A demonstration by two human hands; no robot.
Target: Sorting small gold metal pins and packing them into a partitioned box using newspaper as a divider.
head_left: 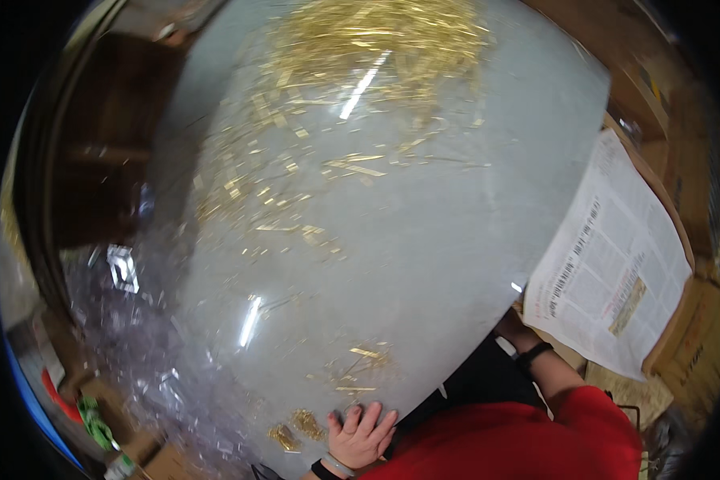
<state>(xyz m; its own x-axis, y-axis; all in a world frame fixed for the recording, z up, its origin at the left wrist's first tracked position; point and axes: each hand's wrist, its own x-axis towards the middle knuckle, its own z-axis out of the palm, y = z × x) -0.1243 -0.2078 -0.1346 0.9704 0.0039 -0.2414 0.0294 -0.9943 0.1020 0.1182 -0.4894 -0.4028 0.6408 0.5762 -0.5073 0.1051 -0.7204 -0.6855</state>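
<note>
My left hand (362, 436) lies on the near edge of a smooth grey tabletop (424, 264), its fingers stretched out and apart. Close beside it sit two small bunches of gold metallic strips (306, 424). A little farther in, a few loose gold strips (366, 364) are scattered. My right hand (514, 322) is down at the table's right edge, next to a printed newspaper sheet (608, 256). Its fingers are mostly hidden there, so whether it grips anything cannot be seen. A large heap of gold strips (384, 40) covers the far part of the table.
Crumpled clear plastic (148, 352) is piled along the table's left side. Cardboard boxes (688, 336) stand at the right, behind the newspaper. At the lower left are a red curved object (60, 396) and something green (94, 422). Brown shelving or boxes (112, 152) line the far left.
</note>
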